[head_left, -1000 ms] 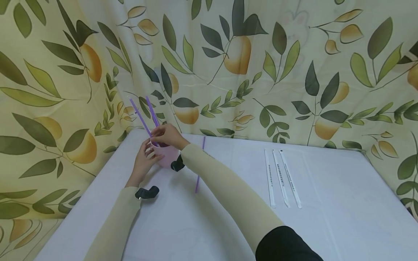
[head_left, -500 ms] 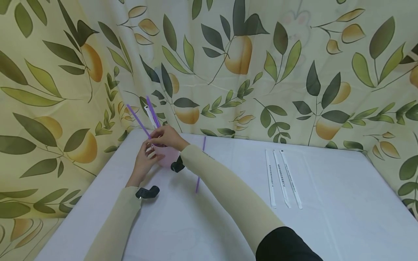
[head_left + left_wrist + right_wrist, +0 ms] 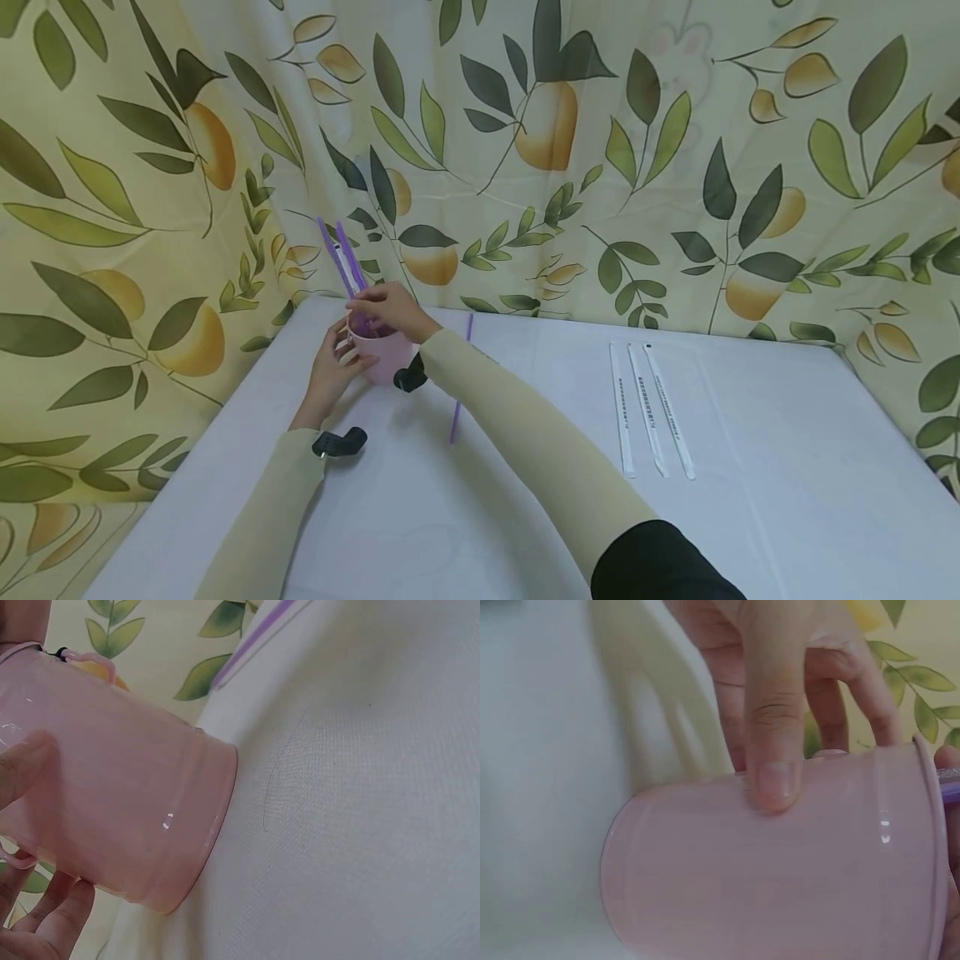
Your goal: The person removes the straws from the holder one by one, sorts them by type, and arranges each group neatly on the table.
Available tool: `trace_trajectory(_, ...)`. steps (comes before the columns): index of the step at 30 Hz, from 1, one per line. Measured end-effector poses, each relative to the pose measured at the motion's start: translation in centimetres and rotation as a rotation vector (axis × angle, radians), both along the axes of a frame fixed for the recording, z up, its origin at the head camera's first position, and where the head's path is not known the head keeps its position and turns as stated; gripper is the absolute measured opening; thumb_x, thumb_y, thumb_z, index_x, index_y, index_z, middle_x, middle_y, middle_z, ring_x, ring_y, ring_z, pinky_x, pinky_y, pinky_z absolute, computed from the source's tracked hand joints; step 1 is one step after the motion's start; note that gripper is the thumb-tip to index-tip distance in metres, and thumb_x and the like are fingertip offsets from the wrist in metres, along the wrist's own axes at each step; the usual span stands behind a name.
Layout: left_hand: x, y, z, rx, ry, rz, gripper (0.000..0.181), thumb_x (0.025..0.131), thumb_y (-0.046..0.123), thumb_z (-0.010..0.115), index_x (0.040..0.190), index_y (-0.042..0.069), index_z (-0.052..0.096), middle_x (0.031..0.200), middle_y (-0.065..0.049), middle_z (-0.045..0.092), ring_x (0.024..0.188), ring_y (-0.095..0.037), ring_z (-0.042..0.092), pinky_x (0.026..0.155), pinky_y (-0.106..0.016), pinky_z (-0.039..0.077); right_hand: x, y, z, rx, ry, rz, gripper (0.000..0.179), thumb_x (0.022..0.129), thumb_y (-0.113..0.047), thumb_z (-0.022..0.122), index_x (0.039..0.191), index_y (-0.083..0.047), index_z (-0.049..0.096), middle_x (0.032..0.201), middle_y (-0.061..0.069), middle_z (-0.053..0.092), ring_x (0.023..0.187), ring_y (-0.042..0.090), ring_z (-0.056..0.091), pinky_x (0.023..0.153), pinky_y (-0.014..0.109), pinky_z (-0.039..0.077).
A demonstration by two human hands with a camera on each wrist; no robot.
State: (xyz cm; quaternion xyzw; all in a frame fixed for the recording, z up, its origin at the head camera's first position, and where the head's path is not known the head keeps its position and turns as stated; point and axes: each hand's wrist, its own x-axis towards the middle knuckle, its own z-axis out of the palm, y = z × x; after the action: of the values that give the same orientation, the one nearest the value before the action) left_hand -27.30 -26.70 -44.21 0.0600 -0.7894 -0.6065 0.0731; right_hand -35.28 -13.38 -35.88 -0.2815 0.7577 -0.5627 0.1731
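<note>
A pink pail [image 3: 386, 358] stands on the white table near its far left corner, with several purple straws [image 3: 352, 271] and a white paper-wrapped straw [image 3: 341, 253] rising out of it. My left hand [image 3: 330, 367] grips the pail's left side, the thumb [image 3: 30, 761] across its front and the fingers [image 3: 67, 911] behind. Over the rim, my right hand [image 3: 396, 310] pinches a purple straw among the others; its fingertips are partly hidden inside the pail's mouth. In the right wrist view, a purple straw [image 3: 951, 791] shows at the rim beside my right fingers.
One purple straw [image 3: 455, 423] lies on the table [image 3: 540, 375], partly covered by my right forearm. Farther right lie three white paper-wrapped straws [image 3: 647, 408] side by side. A leaf-and-fruit patterned curtain [image 3: 480, 208] hangs behind the table and along its left.
The purple straw in my right hand has swung from leaning left to nearly alongside the others. The white wrapped straw came into sight about half a second ago. My left hand stays put.
</note>
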Motion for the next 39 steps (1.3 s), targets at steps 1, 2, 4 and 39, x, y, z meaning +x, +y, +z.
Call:
trace_trajectory(1,0.0,0.0,0.0,0.0,0.002,0.0,0.087,0.083,0.015,0.071,0.15,0.021,0.017,0.153,-0.016,0.024,0.139,-0.036,0.031,0.111,-0.045,0.041,0.0,0.1,0.1,-0.016,-0.007,-0.005,0.031,0.089,-0.025,0.064,0.109,-0.002,0.068,0.11,0.013,0.066,0.089,0.017,0.067,0.073,0.024,0.061)
trace_trajectory(2,0.0,0.0,0.1,0.002,0.003,0.0,0.086,0.083,0.014,0.071,0.15,0.021,0.017,0.153,-0.016,0.024,0.139,-0.036,0.03,0.111,-0.046,0.041,0.1,0.2,0.2,-0.025,-0.011,-0.008,0.031,0.09,-0.026,0.064,0.109,-0.002,0.067,0.109,0.014,0.067,0.09,0.018,0.067,0.075,0.025,0.061)
trace_trajectory(4,0.1,0.1,0.2,0.011,0.008,-0.002,0.086,0.083,0.013,0.071,0.15,0.02,0.017,0.153,-0.017,0.024,0.139,-0.036,0.03,0.111,-0.045,0.04,0.2,0.4,0.5,-0.059,-0.025,-0.008,0.031,0.091,-0.024,0.062,0.11,0.0,0.067,0.108,0.016,0.067,0.092,0.02,0.068,0.078,0.029,0.061)
trace_trajectory(39,0.1,0.2,0.2,0.013,0.053,-0.014,0.086,0.082,0.009,0.071,0.15,0.018,0.018,0.152,-0.017,0.027,0.137,-0.037,0.033,0.113,-0.046,0.039,-2.4,6.4,9.7,-0.26,0.047,-0.119,0.03,0.093,-0.019,0.058,0.112,0.005,0.063,0.108,0.025,0.065,0.092,0.029,0.069,0.081,0.035,0.061)
